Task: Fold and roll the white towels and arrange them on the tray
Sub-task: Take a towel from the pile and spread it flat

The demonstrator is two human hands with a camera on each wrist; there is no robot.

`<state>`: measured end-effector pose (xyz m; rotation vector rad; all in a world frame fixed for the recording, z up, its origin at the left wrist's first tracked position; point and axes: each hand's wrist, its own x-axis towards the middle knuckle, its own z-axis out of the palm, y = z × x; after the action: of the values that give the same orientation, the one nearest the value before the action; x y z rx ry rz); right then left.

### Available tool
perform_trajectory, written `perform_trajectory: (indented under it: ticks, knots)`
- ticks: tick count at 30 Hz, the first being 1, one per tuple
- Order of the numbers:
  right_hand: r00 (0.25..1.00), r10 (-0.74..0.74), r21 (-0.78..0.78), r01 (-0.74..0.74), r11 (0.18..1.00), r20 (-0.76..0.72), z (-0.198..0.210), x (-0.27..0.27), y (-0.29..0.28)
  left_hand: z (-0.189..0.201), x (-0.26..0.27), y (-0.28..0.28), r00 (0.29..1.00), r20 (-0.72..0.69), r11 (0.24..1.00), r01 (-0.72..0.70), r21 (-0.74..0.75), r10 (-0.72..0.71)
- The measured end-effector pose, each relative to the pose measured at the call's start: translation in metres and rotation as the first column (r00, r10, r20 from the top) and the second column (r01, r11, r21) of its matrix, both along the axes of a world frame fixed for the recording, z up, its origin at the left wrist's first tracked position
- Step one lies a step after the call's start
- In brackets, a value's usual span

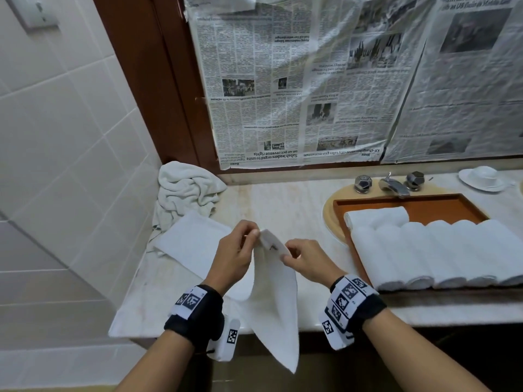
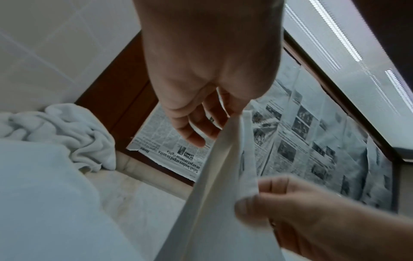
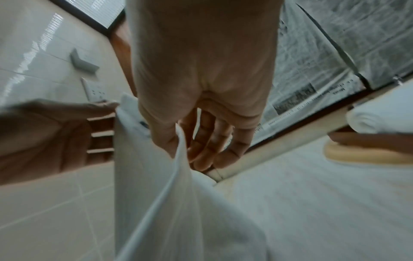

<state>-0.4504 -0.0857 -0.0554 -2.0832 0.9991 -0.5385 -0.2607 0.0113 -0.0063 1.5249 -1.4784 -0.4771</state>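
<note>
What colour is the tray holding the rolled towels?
Orange-brown; the tray shows best in the head view, with white rolled towels lying in it.

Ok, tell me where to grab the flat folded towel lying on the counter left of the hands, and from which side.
Take the flat folded towel by its near right edge, coming from the right, over bare countertop. It lies flat, so slide fingers under that edge and pinch. Its far left corner is likely awkward: the crumpled towel pile rests against it there. Both hands are busy now, the left hand and right hand pinching the hanging towel.
</note>
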Motion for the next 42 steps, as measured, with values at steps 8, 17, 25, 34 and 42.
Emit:
perform_trajectory:
  ticks: [8, 17, 25, 34, 42]
  knots:
    - [0.994, -0.109, 0.085, 0.111, 0.990, -0.019, -0.041, 0.005, -0.002, 0.006, 0.060, 0.008, 0.988, -0.047, 0.987, -0.146, 0.068, 0.149]
    - [0.988, -0.120, 0.083, 0.112, 0.990, 0.100, -0.022, 0.032, -0.010, -0.008, 0.113, 0.016, 0.957, 0.149, 0.965, -0.258, 0.049, 0.248]
    - [0.990, -0.042, 0.079, 0.053, 0.995, -0.132, -0.045, 0.034, -0.016, -0.013, 0.156, 0.026, 0.911, 0.097, 0.914, -0.405, 0.019, 0.401]
    - [0.977, -0.189, -0.007, 0.190, 0.982, 0.100, -0.004, 0.081, -0.046, -0.055, 0.198, 0.025, 0.883, 0.038, 0.873, -0.467, 0.139, 0.467]
    - [0.987, -0.149, 0.001, 0.149, 0.989, 0.057, -0.033, 0.161, -0.072, -0.097, 0.223, -0.018, 0.925, 0.084, 0.896, -0.380, 0.230, 0.371]
